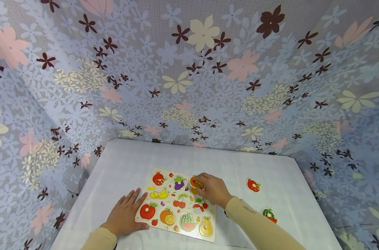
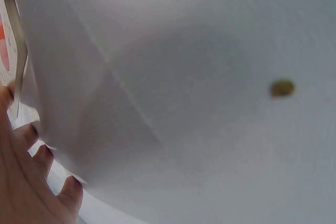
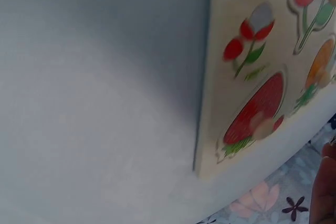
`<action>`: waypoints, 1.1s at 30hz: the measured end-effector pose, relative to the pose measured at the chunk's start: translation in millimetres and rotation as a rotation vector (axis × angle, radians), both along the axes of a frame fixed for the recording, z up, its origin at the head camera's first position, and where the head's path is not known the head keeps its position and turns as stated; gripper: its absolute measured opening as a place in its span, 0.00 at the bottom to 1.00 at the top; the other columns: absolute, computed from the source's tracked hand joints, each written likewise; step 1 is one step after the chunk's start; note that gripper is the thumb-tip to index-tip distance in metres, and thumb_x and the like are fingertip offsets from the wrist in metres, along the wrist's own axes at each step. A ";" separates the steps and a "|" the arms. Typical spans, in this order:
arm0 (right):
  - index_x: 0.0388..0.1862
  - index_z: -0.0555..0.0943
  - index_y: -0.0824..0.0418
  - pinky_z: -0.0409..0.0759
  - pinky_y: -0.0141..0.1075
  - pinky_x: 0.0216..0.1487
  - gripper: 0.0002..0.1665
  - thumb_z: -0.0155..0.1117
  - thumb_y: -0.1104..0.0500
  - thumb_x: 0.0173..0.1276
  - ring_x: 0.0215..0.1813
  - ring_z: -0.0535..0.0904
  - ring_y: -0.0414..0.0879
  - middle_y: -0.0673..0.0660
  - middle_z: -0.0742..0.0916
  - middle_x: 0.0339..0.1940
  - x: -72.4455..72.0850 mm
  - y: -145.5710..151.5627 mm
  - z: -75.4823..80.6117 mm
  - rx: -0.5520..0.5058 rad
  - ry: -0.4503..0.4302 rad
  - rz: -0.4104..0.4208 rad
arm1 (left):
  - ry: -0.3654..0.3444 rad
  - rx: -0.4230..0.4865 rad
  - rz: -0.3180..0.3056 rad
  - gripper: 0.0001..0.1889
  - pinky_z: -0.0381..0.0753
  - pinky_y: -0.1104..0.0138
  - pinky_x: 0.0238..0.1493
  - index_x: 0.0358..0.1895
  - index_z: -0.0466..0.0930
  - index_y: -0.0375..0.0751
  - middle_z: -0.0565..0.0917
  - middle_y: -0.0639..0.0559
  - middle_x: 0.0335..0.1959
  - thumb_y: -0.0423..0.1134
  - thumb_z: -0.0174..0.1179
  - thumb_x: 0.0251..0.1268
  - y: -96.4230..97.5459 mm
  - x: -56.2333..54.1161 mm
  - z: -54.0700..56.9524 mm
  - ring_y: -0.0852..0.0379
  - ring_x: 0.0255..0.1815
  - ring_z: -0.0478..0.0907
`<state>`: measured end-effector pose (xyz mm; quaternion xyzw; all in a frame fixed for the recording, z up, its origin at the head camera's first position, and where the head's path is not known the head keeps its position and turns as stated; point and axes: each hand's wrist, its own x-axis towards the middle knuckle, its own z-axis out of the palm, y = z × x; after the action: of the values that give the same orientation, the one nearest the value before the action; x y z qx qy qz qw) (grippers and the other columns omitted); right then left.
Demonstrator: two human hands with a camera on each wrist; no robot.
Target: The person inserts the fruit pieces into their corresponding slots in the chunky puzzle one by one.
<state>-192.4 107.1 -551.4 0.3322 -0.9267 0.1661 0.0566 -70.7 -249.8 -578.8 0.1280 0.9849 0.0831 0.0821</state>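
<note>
A wooden fruit puzzle board (image 1: 184,235) lies at a slant on the white table. My left hand (image 1: 126,212) rests beside its left edge with fingers spread, the thumb at the near corner. In the left wrist view, the left hand (image 2: 31,182) is at the lower left, near the board's edge (image 2: 20,51). My right hand (image 1: 212,189) pinches a small orange-coloured fruit piece (image 1: 199,184) over the board's far right part; the fingers partly cover it. In the right wrist view, only a sliver of the right hand (image 3: 324,190) appears, with a strawberry piece (image 3: 254,111) on the board.
Right of the board lie a loose pomegranate piece (image 1: 253,185) and a watermelon piece (image 1: 269,215), the latter close by the right forearm. Bananas (image 1: 159,194), an apple (image 1: 147,211) and a pear (image 1: 206,227) show on the board. Flowered cloth (image 1: 176,114) hangs around the table.
</note>
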 end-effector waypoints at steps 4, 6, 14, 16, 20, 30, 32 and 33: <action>0.56 0.83 0.48 0.83 0.33 0.44 0.21 0.72 0.51 0.64 0.41 0.82 0.38 0.44 0.84 0.49 8.1 -6.6 0.9 -0.010 -0.030 0.007 | 0.001 0.006 0.001 0.61 0.58 0.41 0.70 0.79 0.58 0.50 0.56 0.42 0.79 0.81 0.61 0.41 0.1 -0.1 0.1 0.39 0.76 0.54; 0.57 0.83 0.48 0.83 0.34 0.44 0.21 0.71 0.51 0.65 0.41 0.82 0.38 0.44 0.84 0.50 12.4 -10.4 1.1 -0.007 -0.045 0.010 | -0.002 0.007 0.002 0.61 0.58 0.41 0.71 0.79 0.58 0.50 0.56 0.42 0.79 0.81 0.61 0.41 0.2 -0.2 0.5 0.39 0.76 0.54; 0.57 0.83 0.49 0.79 0.28 0.31 0.21 0.71 0.51 0.65 0.29 0.76 0.34 0.45 0.85 0.49 29.7 -27.5 -0.1 -0.015 -0.046 0.075 | -0.014 0.017 0.005 0.61 0.57 0.40 0.71 0.79 0.57 0.50 0.55 0.42 0.79 0.81 0.61 0.42 0.6 0.4 2.5 0.39 0.77 0.53; 0.57 0.83 0.49 0.76 0.26 0.28 0.21 0.71 0.50 0.64 0.27 0.75 0.33 0.45 0.85 0.49 34.1 -32.1 -0.1 -0.016 -0.062 0.089 | -0.013 0.021 0.004 0.61 0.57 0.40 0.71 0.79 0.58 0.50 0.55 0.41 0.79 0.80 0.61 0.42 0.7 0.5 3.5 0.39 0.77 0.53; 0.58 0.83 0.48 0.74 0.23 0.26 0.22 0.71 0.50 0.64 0.29 0.77 0.32 0.45 0.85 0.49 42.8 -40.2 -2.0 -0.009 -0.099 0.106 | -0.008 0.021 -0.001 0.60 0.57 0.40 0.70 0.79 0.58 0.49 0.56 0.41 0.79 0.80 0.62 0.42 1.0 0.8 4.7 0.39 0.76 0.54; 0.55 0.83 0.45 0.76 0.25 0.30 0.20 0.72 0.48 0.63 0.34 0.77 0.30 0.41 0.85 0.49 61.4 -60.4 -3.2 0.072 -0.184 0.094 | -0.025 0.038 0.004 0.60 0.57 0.40 0.71 0.78 0.59 0.49 0.56 0.40 0.78 0.79 0.63 0.42 2.0 3.4 11.3 0.38 0.77 0.54; 0.55 0.84 0.44 0.78 0.27 0.33 0.20 0.71 0.49 0.63 0.38 0.79 0.31 0.41 0.85 0.50 65.2 -64.0 -2.3 0.086 -0.191 0.092 | -0.019 0.035 0.000 0.60 0.57 0.40 0.71 0.79 0.59 0.49 0.55 0.40 0.79 0.80 0.62 0.42 1.7 2.6 10.1 0.38 0.77 0.53; 0.55 0.84 0.44 0.79 0.28 0.34 0.20 0.71 0.49 0.63 0.39 0.79 0.31 0.41 0.85 0.50 67.1 -65.8 -1.7 0.088 -0.199 0.092 | -0.018 0.031 -0.002 0.60 0.56 0.40 0.71 0.79 0.58 0.49 0.55 0.40 0.79 0.80 0.62 0.42 1.5 2.2 9.6 0.38 0.77 0.53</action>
<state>-125.3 41.3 -553.1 0.3584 -0.9180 0.1597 -0.0581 -68.5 -248.3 -569.2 0.1293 0.9826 0.0996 0.0891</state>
